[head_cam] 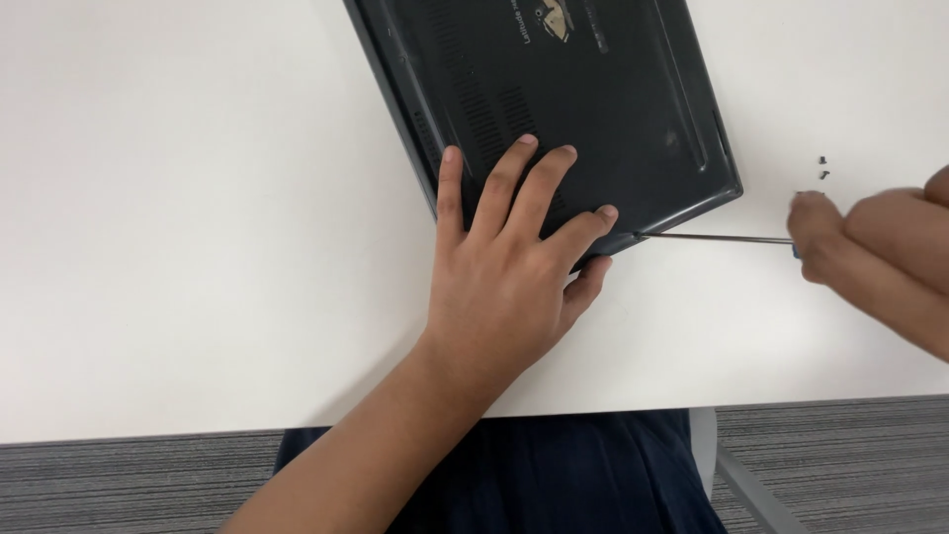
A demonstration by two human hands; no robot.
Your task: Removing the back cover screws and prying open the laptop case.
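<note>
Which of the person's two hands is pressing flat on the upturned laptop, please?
The left hand, fingers spread on the laptop; the right hand grips a screwdriver instead.

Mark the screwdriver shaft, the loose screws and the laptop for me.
screwdriver shaft (714, 238), head view, middle of the thin metal rod.
loose screws (822, 166), head view, on the small dark pair lying on the table.
laptop (613, 109), head view, bare dark bottom panel.

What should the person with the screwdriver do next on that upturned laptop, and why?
Probably keep the flat left hand pressing the upturned dark laptop and lever gently: the right hand has the thin metal screwdriver tip at the base cover's edge, and small dark screws lie on the white table.
</note>
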